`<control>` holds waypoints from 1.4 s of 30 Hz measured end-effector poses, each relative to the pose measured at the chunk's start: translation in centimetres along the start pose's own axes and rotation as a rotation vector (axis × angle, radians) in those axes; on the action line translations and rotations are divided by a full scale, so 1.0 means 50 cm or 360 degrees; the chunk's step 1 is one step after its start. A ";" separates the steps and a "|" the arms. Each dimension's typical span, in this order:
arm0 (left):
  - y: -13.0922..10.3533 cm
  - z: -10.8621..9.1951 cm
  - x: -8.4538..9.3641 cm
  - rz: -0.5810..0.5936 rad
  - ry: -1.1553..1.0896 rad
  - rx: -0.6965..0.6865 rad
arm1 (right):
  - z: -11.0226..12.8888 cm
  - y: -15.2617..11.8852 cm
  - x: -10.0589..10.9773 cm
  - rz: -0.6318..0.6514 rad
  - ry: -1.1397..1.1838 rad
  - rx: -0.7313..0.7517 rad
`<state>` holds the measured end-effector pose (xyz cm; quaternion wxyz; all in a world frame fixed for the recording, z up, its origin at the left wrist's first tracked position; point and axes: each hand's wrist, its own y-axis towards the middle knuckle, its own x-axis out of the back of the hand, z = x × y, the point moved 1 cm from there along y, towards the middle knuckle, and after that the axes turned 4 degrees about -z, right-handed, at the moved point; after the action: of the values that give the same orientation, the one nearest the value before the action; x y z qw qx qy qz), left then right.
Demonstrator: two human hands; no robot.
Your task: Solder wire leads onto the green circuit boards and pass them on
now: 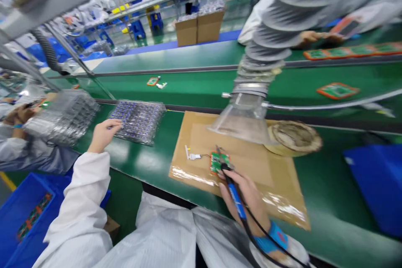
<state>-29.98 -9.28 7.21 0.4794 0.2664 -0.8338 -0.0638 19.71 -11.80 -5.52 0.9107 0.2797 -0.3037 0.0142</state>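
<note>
My right hand (246,190) is closed around a blue soldering iron (234,194), its tip over a small green circuit board (216,162) with an orange edge. A thin wire runs left from the board to a small white part (194,156). Board and part lie on a brown cardboard sheet (279,201). My left hand (105,134) is over the left edge of a clear plastic tray (140,119) of small blue and silver parts. Its fingers are pinched together, and what they hold, if anything, cannot be made out.
A fume extraction hood (245,117) hangs over the cardboard, beside a tape roll (293,136). Stacked trays (65,115) and a co-worker's hands (23,115) are at left. Blue bins (377,180) flank the bench. Boards (337,91) lie on the green belt beyond.
</note>
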 end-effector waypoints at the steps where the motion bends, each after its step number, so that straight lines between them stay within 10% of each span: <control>1: -0.012 -0.028 -0.016 -0.0041 -0.0133 0.0089 | 0.003 0.001 -0.002 0.0008 -0.0038 0.0033; 9: -0.164 -0.309 -0.244 0.1253 -0.1149 0.0375 | 0.003 0.020 0.006 -0.0140 -0.0166 0.0019; 14: -0.225 -0.387 -0.340 0.1626 -0.1297 0.0573 | -0.005 0.031 0.013 -0.0241 -0.0224 0.0093; 19: -0.248 -0.407 -0.355 0.1633 -0.1267 0.0570 | 0.000 0.033 0.020 -0.0268 -0.0159 0.0056; 28: -0.271 -0.428 -0.334 0.1571 -0.1195 0.0389 | 0.072 0.049 0.001 -0.0221 0.1083 -0.0805; 42: -0.283 -0.435 -0.328 0.1299 -0.0999 0.0146 | 0.056 0.053 -0.005 -0.0268 0.1129 -0.0978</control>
<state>0.10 -9.78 1.09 0.1797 -0.0919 -0.9754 0.0884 17.47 -10.99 -2.49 0.9967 -0.0010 0.0595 -0.0555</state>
